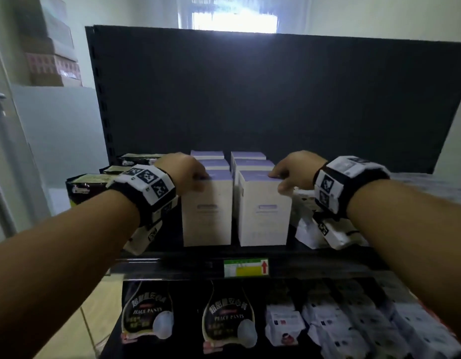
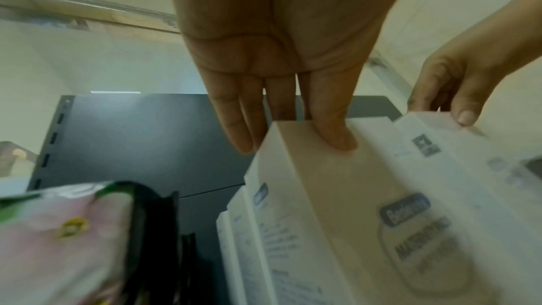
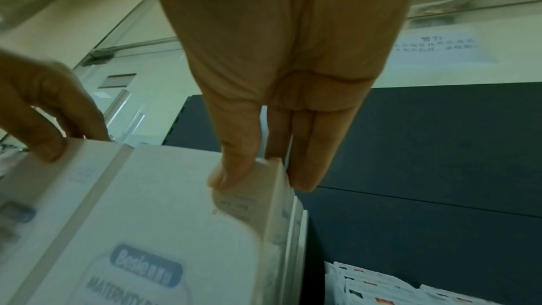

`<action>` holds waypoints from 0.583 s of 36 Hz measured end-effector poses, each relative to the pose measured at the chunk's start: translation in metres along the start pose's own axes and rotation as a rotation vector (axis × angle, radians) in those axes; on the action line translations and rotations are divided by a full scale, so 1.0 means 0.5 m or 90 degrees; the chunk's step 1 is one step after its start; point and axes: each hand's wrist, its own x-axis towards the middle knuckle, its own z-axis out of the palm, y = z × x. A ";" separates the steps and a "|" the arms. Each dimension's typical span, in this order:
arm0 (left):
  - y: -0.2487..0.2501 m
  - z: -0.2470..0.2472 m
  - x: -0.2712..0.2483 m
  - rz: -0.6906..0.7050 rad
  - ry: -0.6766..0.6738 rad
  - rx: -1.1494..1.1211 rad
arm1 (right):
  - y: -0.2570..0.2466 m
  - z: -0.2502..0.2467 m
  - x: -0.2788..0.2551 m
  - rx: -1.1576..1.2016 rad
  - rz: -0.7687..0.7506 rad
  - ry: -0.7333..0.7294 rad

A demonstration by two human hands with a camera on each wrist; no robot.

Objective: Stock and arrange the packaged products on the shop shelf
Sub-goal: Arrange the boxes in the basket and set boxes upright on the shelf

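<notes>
Two rows of white boxes with purple tops stand on the top shelf [image 1: 172, 265], each row running back toward the black panel. My left hand [image 1: 195, 174] pinches the top left corner of the front left box [image 1: 207, 211]. In the left wrist view that hand [image 2: 290, 138] has its thumb on the box's [image 2: 337, 194] front face and its fingers behind the edge. My right hand [image 1: 278, 180] pinches the top right corner of the front right box [image 1: 263, 211]. In the right wrist view, the right hand [image 3: 264, 177] grips that box [image 3: 176, 205] the same way.
Dark packs [image 1: 87, 185] lie left of the boxes and white packets [image 1: 327, 229] to the right. A price label [image 1: 246, 267] sits on the shelf edge. The lower shelf holds black packs [image 1: 146, 314] and white packs [image 1: 340, 327]. Cartons [image 1: 53, 60] are stacked at upper left.
</notes>
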 end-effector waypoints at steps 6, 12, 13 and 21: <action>0.014 0.014 0.004 -0.065 0.014 0.003 | 0.014 0.010 0.004 -0.044 -0.044 0.016; 0.026 0.027 0.014 -0.118 0.007 0.014 | 0.032 0.011 -0.005 -0.007 -0.074 0.009; 0.029 0.027 0.015 -0.127 0.005 0.014 | 0.034 0.009 -0.010 0.008 -0.080 -0.005; 0.034 0.028 0.020 -0.151 -0.007 0.033 | 0.150 -0.056 -0.110 0.113 0.002 0.081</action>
